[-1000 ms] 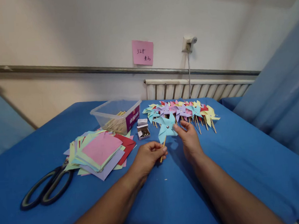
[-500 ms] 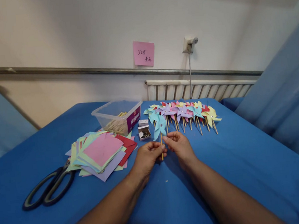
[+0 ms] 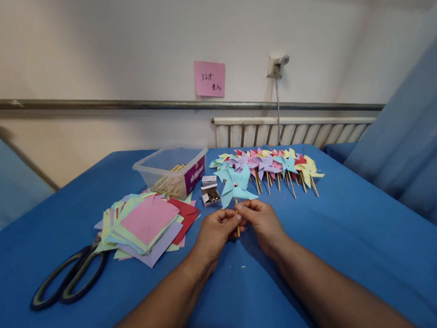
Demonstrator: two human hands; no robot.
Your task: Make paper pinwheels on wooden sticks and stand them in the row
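Observation:
A light blue paper pinwheel [image 3: 236,185] on a wooden stick faces me, a metal pin at its centre. My left hand [image 3: 219,231] is closed, pinching the stick low down between thumb and fingers. My right hand [image 3: 260,220] is also closed on the stick, just under the paper blades and touching the left fingertips. Behind the held one lie many finished pinwheels [image 3: 267,164] in blue, purple, pink, red and yellow. A small open box of metal pins [image 3: 211,196] stands left of the blades.
Left of my hands lies a pile of coloured paper squares [image 3: 147,224], with black-handled scissors [image 3: 73,276] beside it. Behind the pile is a clear plastic tub [image 3: 149,177] of wooden sticks. A blue cloth [image 3: 349,254] covers the table; a radiator [image 3: 307,130] stands behind.
The pinwheel has turned from an angled view to face me squarely. My right hand has moved slightly left and down, closing on the stick beside my left hand.

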